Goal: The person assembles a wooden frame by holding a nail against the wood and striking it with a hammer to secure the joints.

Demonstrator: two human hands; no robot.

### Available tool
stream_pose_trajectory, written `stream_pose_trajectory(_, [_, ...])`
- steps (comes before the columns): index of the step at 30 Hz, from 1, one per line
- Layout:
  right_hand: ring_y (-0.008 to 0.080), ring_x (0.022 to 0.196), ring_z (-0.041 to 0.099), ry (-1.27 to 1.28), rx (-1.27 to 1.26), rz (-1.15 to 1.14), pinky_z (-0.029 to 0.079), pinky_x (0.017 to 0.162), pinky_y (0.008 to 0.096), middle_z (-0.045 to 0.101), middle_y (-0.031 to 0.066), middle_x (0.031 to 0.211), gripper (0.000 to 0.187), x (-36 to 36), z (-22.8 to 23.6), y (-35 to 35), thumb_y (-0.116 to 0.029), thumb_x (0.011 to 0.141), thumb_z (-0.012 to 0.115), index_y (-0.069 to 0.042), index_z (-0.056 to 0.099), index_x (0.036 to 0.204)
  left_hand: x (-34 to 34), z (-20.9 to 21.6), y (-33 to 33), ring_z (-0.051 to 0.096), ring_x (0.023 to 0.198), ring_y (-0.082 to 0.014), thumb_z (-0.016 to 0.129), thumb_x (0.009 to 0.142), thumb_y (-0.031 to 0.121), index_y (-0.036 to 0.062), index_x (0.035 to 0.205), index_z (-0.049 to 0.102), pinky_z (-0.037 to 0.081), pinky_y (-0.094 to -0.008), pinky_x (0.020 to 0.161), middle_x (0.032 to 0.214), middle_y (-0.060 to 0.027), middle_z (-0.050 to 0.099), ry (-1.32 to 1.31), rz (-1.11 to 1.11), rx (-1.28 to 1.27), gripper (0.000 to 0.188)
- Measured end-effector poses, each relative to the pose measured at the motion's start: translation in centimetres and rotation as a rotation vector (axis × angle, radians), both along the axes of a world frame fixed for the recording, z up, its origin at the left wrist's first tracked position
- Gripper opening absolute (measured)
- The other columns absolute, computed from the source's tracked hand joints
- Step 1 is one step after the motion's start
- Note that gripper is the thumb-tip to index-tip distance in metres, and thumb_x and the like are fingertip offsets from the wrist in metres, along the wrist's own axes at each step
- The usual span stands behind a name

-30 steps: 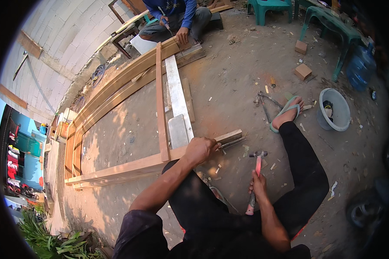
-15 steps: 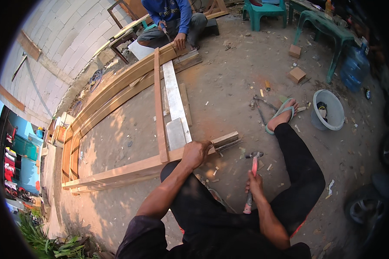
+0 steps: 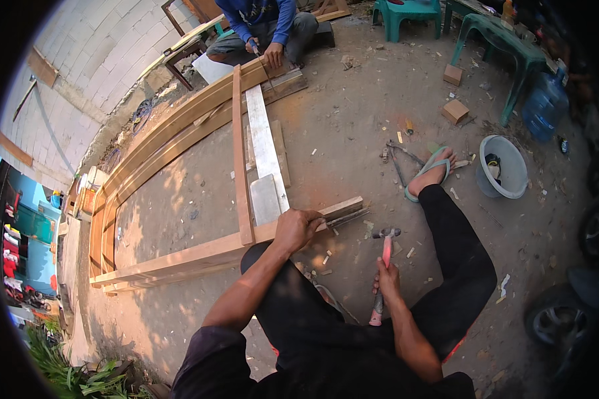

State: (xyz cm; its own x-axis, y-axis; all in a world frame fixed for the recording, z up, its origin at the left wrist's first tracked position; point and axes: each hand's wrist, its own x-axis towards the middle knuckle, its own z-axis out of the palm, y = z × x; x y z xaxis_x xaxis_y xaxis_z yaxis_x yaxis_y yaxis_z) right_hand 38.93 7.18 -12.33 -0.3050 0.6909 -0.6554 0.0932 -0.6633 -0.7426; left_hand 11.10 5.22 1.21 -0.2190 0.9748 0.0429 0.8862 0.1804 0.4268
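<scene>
My left hand (image 3: 295, 230) rests on top of the near wooden beam (image 3: 199, 258), close to its right end. Its fingers are curled together, and whatever they pinch, if anything, is too small or hidden to name. In my right hand (image 3: 387, 280) is a hammer (image 3: 387, 249) with a red-pink handle and a dark metal head, held head up above the ground between my legs. The beam is part of a long wooden frame, and a narrow wooden crosspiece (image 3: 241, 153) lies across it. A pale plank (image 3: 266, 143) lies beside the crosspiece, with a flat grey rectangular piece (image 3: 266, 199) on it.
A co-worker in a blue top (image 3: 263, 26) sits at the frame's far end, holding a tool on the wood. Pincers (image 3: 400, 163), a white bucket (image 3: 506, 166) and wooden blocks (image 3: 455, 111) lie right. Green plastic stools (image 3: 406, 14) and a blue water jug (image 3: 546, 103) stand farther back.
My left hand's fingers have shifted from a fist-like hold to a pinch at the beam's top. The hammer stays in my right hand, and the whole view has shifted slightly.
</scene>
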Motion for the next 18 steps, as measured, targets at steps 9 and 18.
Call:
stream_pose_trajectory(9, [0.0126, 0.042, 0.047, -0.027, 0.018, -0.006, 0.041, 0.036, 0.0314, 0.045, 0.0009, 0.060, 0.036, 1.3, 0.0, 0.5, -0.039, 0.099, 0.059, -0.006, 0.048, 0.089, -0.6, -0.2, 1.7, 0.070, 0.073, -0.0329, 0.073, 0.081, 0.024, 0.0147, 0.092, 0.079, 0.055, -0.0403, 0.066, 0.080, -0.0138, 0.072, -0.069, -0.159, -0.038, 0.015])
stream_pose_trajectory(18, [0.0115, 0.042, 0.045, 0.021, -0.010, 0.051, 0.040, 0.035, 0.0304, 0.042, -0.0001, 0.059, 0.035, -1.0, -2.0, -0.2, -0.040, 0.100, 0.056, -0.010, 0.043, 0.087, 0.1, -0.9, 0.6, 0.070, 0.074, -0.0352, 0.072, 0.082, 0.028, 0.0065, 0.079, 0.073, 0.055, -0.0451, 0.068, 0.075, -0.0157, 0.070, 0.283, 0.122, -0.183, 0.022])
